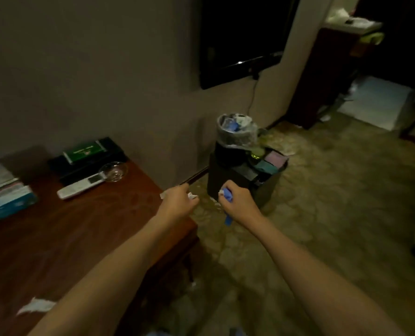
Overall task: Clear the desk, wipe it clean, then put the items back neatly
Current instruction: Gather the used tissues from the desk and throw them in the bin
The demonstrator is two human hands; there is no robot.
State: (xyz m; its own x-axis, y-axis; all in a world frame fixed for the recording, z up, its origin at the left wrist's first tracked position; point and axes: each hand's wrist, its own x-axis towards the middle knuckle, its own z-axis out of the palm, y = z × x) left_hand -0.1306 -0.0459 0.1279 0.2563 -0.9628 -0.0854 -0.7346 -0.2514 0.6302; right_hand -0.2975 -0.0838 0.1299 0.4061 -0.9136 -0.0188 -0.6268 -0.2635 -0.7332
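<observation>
The brown wooden desk (63, 236) fills the lower left. My left hand (177, 202) hovers over its right corner, fingers curled round a small crumpled white paper scrap (192, 196). My right hand (235, 200) is out past the desk edge above the floor, gripping a blue wrapper (228, 209) whose end hangs below my fist. On the desk lie a white remote (80, 187), a clear glass dish (114, 171), a black tray (90, 161) carrying a green box (84, 151), and stacked books (5, 192). A torn white paper piece (35, 306) lies near the front edge.
A lined, nearly full waste bin (235, 132) stands on a black box (240, 180) on the floor just beyond my hands, beside the wall. A dark TV (240, 40) hangs on the wall above. Patterned carpet (323, 214) spreads to the right toward a doorway.
</observation>
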